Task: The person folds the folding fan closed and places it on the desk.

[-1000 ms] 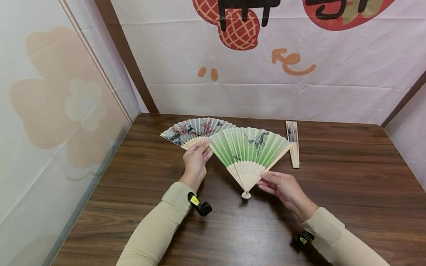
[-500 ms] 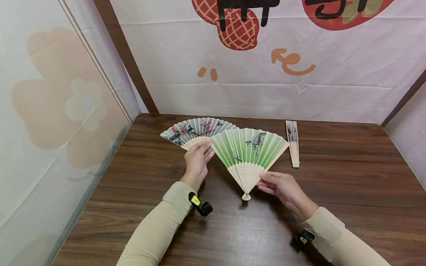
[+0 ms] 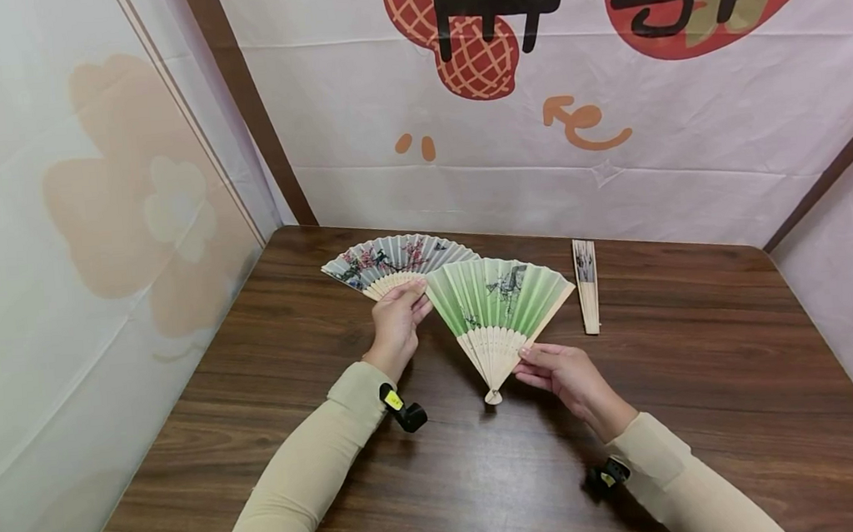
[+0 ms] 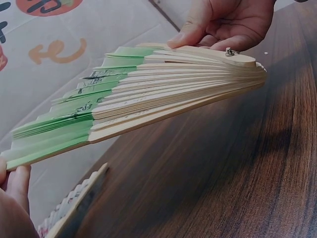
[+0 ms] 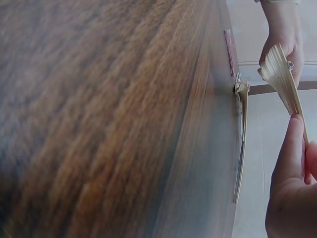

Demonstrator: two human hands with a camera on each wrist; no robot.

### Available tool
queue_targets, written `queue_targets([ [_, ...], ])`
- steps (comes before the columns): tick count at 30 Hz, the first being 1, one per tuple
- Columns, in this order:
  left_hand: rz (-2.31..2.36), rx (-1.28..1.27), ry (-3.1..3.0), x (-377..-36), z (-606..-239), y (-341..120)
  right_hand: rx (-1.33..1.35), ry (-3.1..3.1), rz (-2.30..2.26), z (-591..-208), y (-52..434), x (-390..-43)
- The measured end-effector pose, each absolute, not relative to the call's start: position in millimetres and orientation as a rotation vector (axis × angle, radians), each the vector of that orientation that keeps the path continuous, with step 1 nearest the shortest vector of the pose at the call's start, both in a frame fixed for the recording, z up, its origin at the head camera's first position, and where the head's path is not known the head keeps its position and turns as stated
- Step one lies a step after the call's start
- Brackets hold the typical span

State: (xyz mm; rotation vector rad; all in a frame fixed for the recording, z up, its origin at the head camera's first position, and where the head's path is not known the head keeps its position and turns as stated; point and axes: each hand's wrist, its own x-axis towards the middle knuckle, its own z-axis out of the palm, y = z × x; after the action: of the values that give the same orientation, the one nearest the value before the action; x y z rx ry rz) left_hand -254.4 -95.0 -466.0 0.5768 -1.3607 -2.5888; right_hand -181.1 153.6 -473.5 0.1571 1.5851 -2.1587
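Note:
A green folding fan (image 3: 500,302) with pale wooden ribs is spread partway and held up above the table. My left hand (image 3: 398,322) pinches its upper left corner between thumb and fingers. Lower down, my right hand (image 3: 566,376) grips the right outer rib near the pivot. In the left wrist view the fan's ribs (image 4: 163,87) lie at a slant, with the right hand (image 4: 228,25) at the far rib. Behind the left hand, a grey folding fan (image 3: 396,256) with pink blossoms lies spread on the table, its lower part hidden by the hand and the green fan.
A folded fan (image 3: 587,287) lies on the brown wooden table (image 3: 705,361), right of the green fan. Printed cloth walls (image 3: 502,176) stand behind the table and on both sides. A black wrist camera (image 3: 404,410) is strapped to the left wrist.
The green fan's spread has narrowed slightly, and its right edge has moved clear of the folded fan. The left hand has shifted a little rightward; the right hand has barely moved.

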Motion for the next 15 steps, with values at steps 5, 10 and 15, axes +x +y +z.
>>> queue_targets([
  [5, -2.605, 0.552, -1.394, -253.3, -466.2, -94.9, 0.152, 1.586, -2.144, -474.5, 153.1, -180.2],
  [10, -2.615, 0.527, -1.42, -252.1, -465.7, -95.0, 0.149, 1.59, -2.135, -475.7, 152.7, -179.5],
  [15, -2.612, 0.533, -1.434, -251.1, -465.1, -95.1, 0.143, 1.597, -2.13, -476.1, 152.4, -178.7],
])
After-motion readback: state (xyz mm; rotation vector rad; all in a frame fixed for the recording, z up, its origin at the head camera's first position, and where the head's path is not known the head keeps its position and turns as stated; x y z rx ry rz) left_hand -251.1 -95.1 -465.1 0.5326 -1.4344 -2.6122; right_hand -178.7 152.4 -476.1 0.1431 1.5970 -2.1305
